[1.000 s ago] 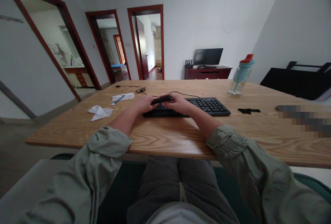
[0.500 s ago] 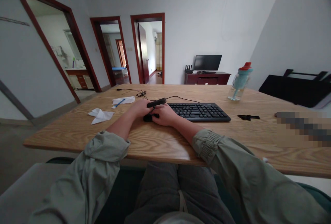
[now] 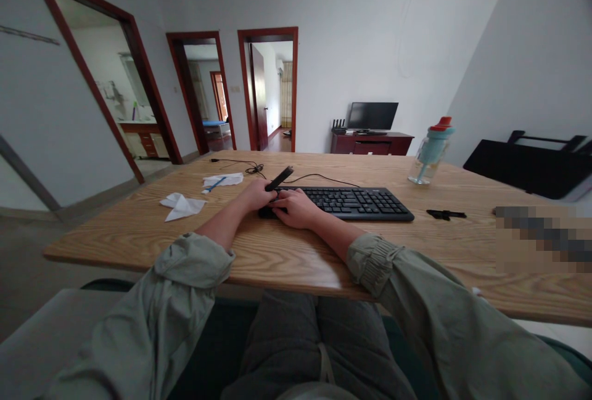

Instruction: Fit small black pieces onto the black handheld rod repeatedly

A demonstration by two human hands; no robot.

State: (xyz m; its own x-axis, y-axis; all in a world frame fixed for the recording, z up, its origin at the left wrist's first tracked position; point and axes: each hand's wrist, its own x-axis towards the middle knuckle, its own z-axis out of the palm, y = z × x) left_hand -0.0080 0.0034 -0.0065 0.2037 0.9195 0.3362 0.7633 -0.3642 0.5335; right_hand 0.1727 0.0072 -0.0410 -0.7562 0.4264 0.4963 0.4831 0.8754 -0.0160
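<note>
A black keyboard point(image 3: 356, 201) lies on the wooden table, and its left end is partly covered by my hands. My left hand point(image 3: 256, 196) is closed around a short black stick-shaped tool point(image 3: 280, 178), which slants up to the right above the keys; its lower end is hidden. My right hand point(image 3: 298, 209) rests over the keyboard's left part, fingers reaching left toward the left hand, with thumb and fingers apart. I see nothing held in it.
Left on the table point(image 3: 296, 258) are a crumpled tissue point(image 3: 181, 206), another tissue point(image 3: 231, 179) with a blue stick point(image 3: 214, 185), and a coiled cable point(image 3: 254, 169). A bottle point(image 3: 428, 152) stands back right. Small black items point(image 3: 445, 214) lie right of the keyboard.
The black tool has tipped from nearly level to a steeper slant. Both hands stay at the keyboard's left end, where more of the keyboard shows. The view has shifted slightly.
</note>
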